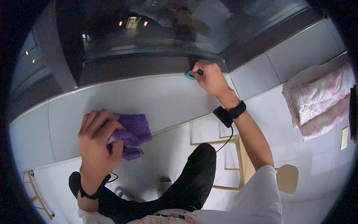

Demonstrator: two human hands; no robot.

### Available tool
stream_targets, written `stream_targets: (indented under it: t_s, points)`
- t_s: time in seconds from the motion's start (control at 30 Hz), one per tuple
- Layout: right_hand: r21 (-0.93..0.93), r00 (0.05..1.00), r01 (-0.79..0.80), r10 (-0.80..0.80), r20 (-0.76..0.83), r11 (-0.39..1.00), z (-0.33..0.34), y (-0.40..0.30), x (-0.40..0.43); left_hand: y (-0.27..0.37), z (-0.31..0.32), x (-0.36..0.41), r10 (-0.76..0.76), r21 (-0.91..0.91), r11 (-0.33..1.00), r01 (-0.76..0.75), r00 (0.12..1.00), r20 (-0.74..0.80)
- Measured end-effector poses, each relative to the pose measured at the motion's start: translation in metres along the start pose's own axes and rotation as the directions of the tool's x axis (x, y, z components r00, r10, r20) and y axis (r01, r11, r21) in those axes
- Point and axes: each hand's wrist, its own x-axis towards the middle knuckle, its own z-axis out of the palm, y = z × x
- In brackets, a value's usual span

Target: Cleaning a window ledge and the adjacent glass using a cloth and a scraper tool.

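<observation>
My right hand [212,81] pinches a small teal tool [190,74], perhaps a brush, most of it hidden by the fingers. It meets the seam where the dark window frame [139,67] joins the pale tiled sill [167,92]. In my left hand [98,142] is a bunched purple cloth [137,127], held above the near left part of the sill. Part of the cloth hangs out to the right of the fingers. Whether it touches the sill, I cannot tell.
Dark window glass [106,39] with reflections stands behind the frame. A light wooden chair [247,165] is below my right arm. Folded pink-and-white bedding [321,98] lies at right. A tan frame [37,197] is at lower left. A cable [230,137] hangs from my right wrist device.
</observation>
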Motion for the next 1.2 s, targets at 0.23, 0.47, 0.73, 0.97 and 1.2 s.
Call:
stream_targets:
  t_s: [0.23, 0.47, 0.73, 0.97, 1.2]
  points:
    - [-0.046, 0.993, 0.101, -0.103, -0.049, 0.994, 0.017, -0.013, 0.006, 0.002, -0.003, -0.005, -0.03, 0.011, 0.999, 0.031, 0.999, -0.015]
    - [-0.082, 0.993, -0.007, -0.003, -0.119, 0.997, -0.008, 0.061, -0.023, 0.006, -0.005, -0.003, -0.014, -0.002, 1.0, 0.014, 1.0, -0.017]
    - [-0.013, 0.994, 0.052, -0.053, -0.097, 0.999, 0.015, -0.017, 0.007, 0.001, -0.006, -0.003, -0.048, -0.002, 0.999, 0.048, 0.999, -0.009]
    - [-0.165, 0.981, -0.186, 0.174, -0.083, 0.969, -0.01, 0.071, -0.023, 0.004, -0.004, 0.004, -0.001, 0.004, 1.0, 0.001, 1.0, -0.019]
    - [0.165, 0.983, 0.118, -0.091, -0.162, 0.979, 0.025, -0.048, 0.012, -0.001, -0.006, -0.002, 0.018, 0.014, 1.0, -0.018, 0.999, -0.032]
